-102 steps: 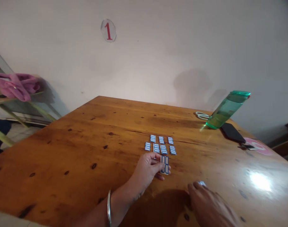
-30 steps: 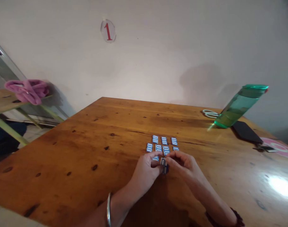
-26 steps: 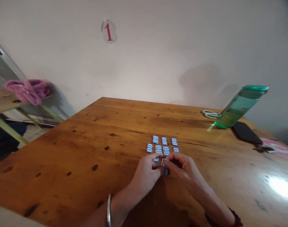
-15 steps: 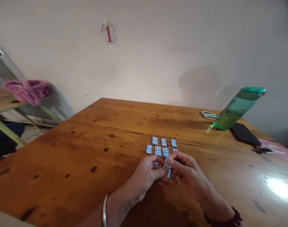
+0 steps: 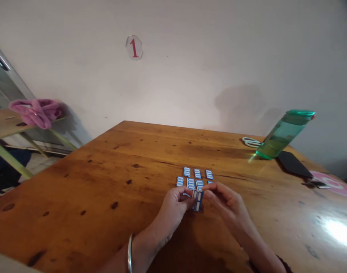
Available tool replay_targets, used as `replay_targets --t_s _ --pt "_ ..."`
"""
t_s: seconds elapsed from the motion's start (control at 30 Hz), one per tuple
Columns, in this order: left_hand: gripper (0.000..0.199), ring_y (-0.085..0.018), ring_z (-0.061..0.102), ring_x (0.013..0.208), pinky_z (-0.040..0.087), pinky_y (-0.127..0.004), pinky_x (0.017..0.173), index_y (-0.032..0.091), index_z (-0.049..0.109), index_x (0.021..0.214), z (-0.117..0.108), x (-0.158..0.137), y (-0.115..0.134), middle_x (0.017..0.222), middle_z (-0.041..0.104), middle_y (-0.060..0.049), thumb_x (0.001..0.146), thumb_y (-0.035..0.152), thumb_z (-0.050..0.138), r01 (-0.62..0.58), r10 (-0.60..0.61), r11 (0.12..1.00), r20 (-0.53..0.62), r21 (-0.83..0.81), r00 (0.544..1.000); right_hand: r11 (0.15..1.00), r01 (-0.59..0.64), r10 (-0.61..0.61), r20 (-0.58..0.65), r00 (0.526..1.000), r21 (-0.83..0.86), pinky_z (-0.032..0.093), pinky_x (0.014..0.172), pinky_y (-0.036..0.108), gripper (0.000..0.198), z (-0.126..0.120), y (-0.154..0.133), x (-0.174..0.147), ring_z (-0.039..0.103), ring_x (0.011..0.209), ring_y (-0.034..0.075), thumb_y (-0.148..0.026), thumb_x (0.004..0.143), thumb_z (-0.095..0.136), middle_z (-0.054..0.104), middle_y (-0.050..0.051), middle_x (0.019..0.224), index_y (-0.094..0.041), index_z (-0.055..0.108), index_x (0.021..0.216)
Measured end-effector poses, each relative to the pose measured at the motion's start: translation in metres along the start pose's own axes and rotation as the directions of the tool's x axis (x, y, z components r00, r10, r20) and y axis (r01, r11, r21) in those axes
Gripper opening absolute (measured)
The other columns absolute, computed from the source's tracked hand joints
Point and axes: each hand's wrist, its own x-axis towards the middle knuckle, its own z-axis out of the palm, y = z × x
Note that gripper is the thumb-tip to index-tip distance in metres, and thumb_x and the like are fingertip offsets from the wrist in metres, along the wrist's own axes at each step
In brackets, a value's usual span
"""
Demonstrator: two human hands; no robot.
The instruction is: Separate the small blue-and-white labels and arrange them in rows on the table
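Note:
My left hand (image 5: 175, 206) pinches a small blue-and-white label sheet (image 5: 199, 201) between thumb and fingers, over the front middle of the table. The sheet is held upright and looks folded or doubled, with white boxes framed in blue. My right hand (image 5: 229, 203) has its thumb and forefinger closed at the sheet's upper right corner; the exact contact is hard to see. Just beyond my hands, several similar label pieces (image 5: 197, 174) lie in rows. The nearest pieces are partly hidden behind my fingers.
On the wooden table (image 5: 128, 151), a green bottle (image 5: 286, 134) leans at the right in view, near a white cable (image 5: 251, 142), a black phone-like slab (image 5: 294, 164) and a pink disc (image 5: 333, 183). A pink cloth (image 5: 38, 112) lies on another table at the left.
The sheet has been turned in my hands and now shows its long white boxes. My right fingers have shifted from its face to its right edge. The view has tilted slightly up.

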Motion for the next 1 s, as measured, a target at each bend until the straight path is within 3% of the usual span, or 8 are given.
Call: replay_targets --t_s 0.13,0.2,0.3,0.37,0.53,0.7,0.87,1.0 --pt "0.034 -0.018 0.061 0.055 0.045 -0.026 0.052 0.016 0.053 0.067 -0.003 -0.001 0.004 0.057 0.065 -0.002 0.055 0.041 0.073 0.026 -0.026 0.999 -0.001 -0.043 1.000 0.992 -0.033 0.005 -0.211 0.977 -0.125 0.041 0.049 0.022 0.021 -0.034 -0.012 -0.016 0.050 0.056 0.015 -0.041 0.074 0.057 0.054 0.000 0.059 -0.021 0.062 0.072" --pt "0.035 -0.018 0.063 0.057 0.046 -0.027 0.053 0.017 0.050 0.069 -0.003 -0.002 0.004 0.059 0.066 -0.003 0.055 0.039 0.073 0.035 -0.036 0.997 -0.011 -0.062 0.999 0.978 -0.085 0.035 -0.250 0.968 -0.190 0.042 0.047 0.022 0.019 -0.053 -0.007 -0.032 0.051 0.054 0.015 -0.041 0.071 0.059 0.054 -0.001 0.056 -0.022 0.063 0.070" --pt "0.035 -0.019 0.064 0.058 0.046 -0.028 0.053 0.017 0.047 0.071 -0.002 -0.001 0.003 0.060 0.067 -0.004 0.056 0.037 0.072 0.046 -0.047 0.996 -0.022 -0.071 0.999 0.934 -0.162 0.106 -0.186 0.977 -0.317 0.045 0.046 0.023 0.018 -0.075 0.015 -0.058 0.056 0.053 0.018 -0.042 0.068 0.061 0.060 0.000 0.056 -0.024 0.064 0.067" --pt "0.036 -0.019 0.064 0.058 0.046 -0.027 0.052 0.017 0.046 0.071 -0.003 0.000 0.001 0.061 0.067 -0.005 0.056 0.038 0.072 0.046 -0.047 0.996 -0.018 -0.070 0.999 0.886 -0.192 0.139 -0.152 0.978 -0.423 0.048 0.048 0.025 0.020 -0.086 0.035 -0.070 0.061 0.058 0.020 -0.043 0.071 0.058 0.066 0.003 0.067 -0.024 0.066 0.073" --pt "0.036 -0.019 0.064 0.057 0.045 -0.026 0.050 0.018 0.045 0.071 -0.004 0.001 0.002 0.061 0.067 -0.005 0.057 0.038 0.071 0.044 -0.045 0.997 -0.011 -0.056 0.999 0.803 -0.005 0.070 0.086 0.994 -0.595 0.050 0.072 0.033 0.022 -0.099 0.060 -0.071 0.063 0.079 0.024 -0.035 0.075 0.055 0.068 0.008 0.087 -0.026 0.068 0.090" --pt "0.035 -0.018 0.064 0.057 0.046 -0.026 0.051 0.018 0.043 0.072 -0.005 -0.001 0.005 0.061 0.067 -0.004 0.058 0.035 0.070 0.045 -0.046 0.998 -0.022 -0.053 0.999 0.742 0.133 0.083 0.286 0.955 -0.657 0.046 0.072 0.032 0.022 -0.088 0.045 -0.054 0.060 0.081 0.023 -0.020 0.073 0.052 0.065 0.006 0.087 -0.027 0.066 0.088" --pt "0.034 -0.017 0.063 0.055 0.045 -0.025 0.049 0.018 0.043 0.072 -0.005 0.000 0.002 0.061 0.067 -0.004 0.057 0.035 0.069 0.053 -0.053 0.998 -0.018 -0.046 0.998 0.618 0.164 0.152 0.322 0.935 -0.769 0.042 0.066 0.030 0.008 -0.080 0.045 -0.051 0.055 0.075 0.021 -0.018 0.073 0.050 0.060 0.006 0.082 -0.023 0.057 0.075" --pt "0.034 -0.017 0.063 0.056 0.044 -0.024 0.048 0.018 0.044 0.071 -0.004 0.000 0.002 0.061 0.067 -0.004 0.056 0.035 0.069 0.060 -0.061 0.997 -0.013 -0.053 0.998 0.583 0.168 0.110 0.283 0.953 -0.795 0.039 0.062 0.029 0.006 -0.083 0.066 -0.055 0.053 0.069 0.019 -0.022 0.075 0.050 0.058 0.003 0.075 -0.023 0.050 0.069"
